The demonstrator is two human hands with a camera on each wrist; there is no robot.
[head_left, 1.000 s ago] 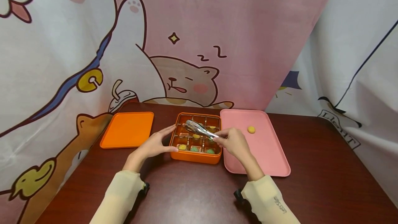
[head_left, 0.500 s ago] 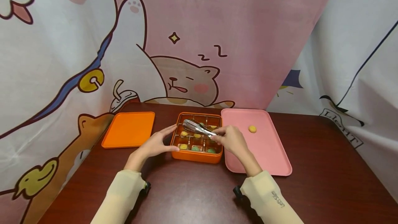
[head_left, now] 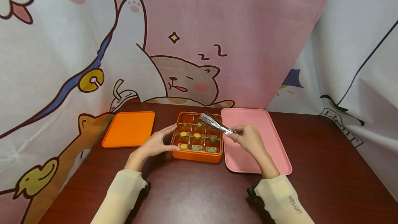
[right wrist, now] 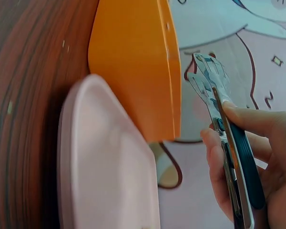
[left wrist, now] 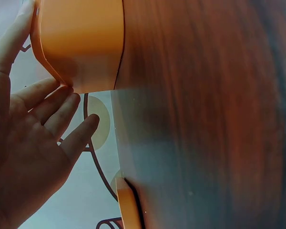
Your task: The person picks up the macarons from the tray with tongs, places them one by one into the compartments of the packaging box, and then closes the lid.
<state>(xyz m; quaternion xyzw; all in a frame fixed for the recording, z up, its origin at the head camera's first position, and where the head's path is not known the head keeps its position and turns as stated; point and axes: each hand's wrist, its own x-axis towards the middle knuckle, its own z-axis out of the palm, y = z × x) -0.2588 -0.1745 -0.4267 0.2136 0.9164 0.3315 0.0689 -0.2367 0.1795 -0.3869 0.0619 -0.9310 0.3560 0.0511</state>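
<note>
An orange box [head_left: 196, 157] with a clear divided insert holds yellow and green cookies in several compartments. One yellow cookie [head_left: 183, 134] lies in the left compartment of a middle row; a green cookie [head_left: 212, 150] sits in the front right corner. My left hand [head_left: 154, 143] touches the box's left side, thumb at the front rim, fingers mostly straight along the wall in the left wrist view. My right hand [head_left: 249, 140] grips metal tongs [head_left: 214, 123] by their dark-sided handles. Their slotted tips hang over the box's back right part, slightly apart, with nothing seen between them.
A pink tray [head_left: 273, 155] stands right against the box's right side; a sliver of yellow cookie [head_left: 254, 127] shows there behind my right hand. To the left lies an orange lid [head_left: 129, 129]. A printed curtain [head_left: 248, 44] hangs behind the dark wooden table [head_left: 192, 193].
The tongs and my right hand have moved right, over the tray's edge. A yellow cookie now shows in the left middle compartment, where none showed one second ago. My left hand stays put.
</note>
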